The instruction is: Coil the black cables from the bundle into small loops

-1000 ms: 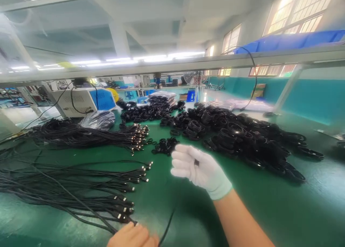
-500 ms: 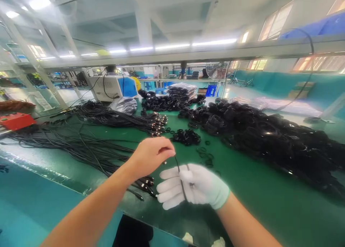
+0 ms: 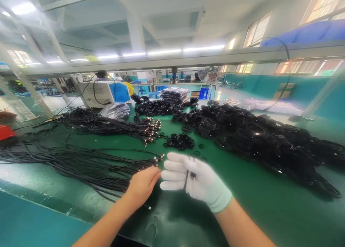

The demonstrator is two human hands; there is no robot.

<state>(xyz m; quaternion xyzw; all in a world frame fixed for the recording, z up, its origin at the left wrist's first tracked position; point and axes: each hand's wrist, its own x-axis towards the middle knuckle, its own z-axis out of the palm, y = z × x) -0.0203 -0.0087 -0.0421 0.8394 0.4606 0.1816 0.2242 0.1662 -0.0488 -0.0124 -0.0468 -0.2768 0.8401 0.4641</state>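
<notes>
**A:** What fills the view, biggest things first?

**B:** A green tabletop (image 3: pixel 269 218) runs across a factory hall. On its right half lies a big heap of coiled black cables (image 3: pixel 264 139). On the left, long loose cables (image 3: pixel 81 164) lie side by side, their plug ends pointing toward the middle. Between them sits a small pile of black rings (image 3: pixel 180 141).

**A:** And the hands?

**B:** Both hover low over the near edge, almost touching. The right hand (image 3: pixel 192 177), in a white glove, is closed around one thin black cable (image 3: pixel 185 178), whose plug end peeks out between the fingers. The bare left hand (image 3: pixel 144 185) is loosely curled just beside the gloved fingertips; whether it pinches anything I cannot tell.

**A:** Which step does this look like?

**B:** Probably the start of winding one cable into a coil. The next move likely calls for the left hand to guide the slack while the right keeps its grip.
</notes>
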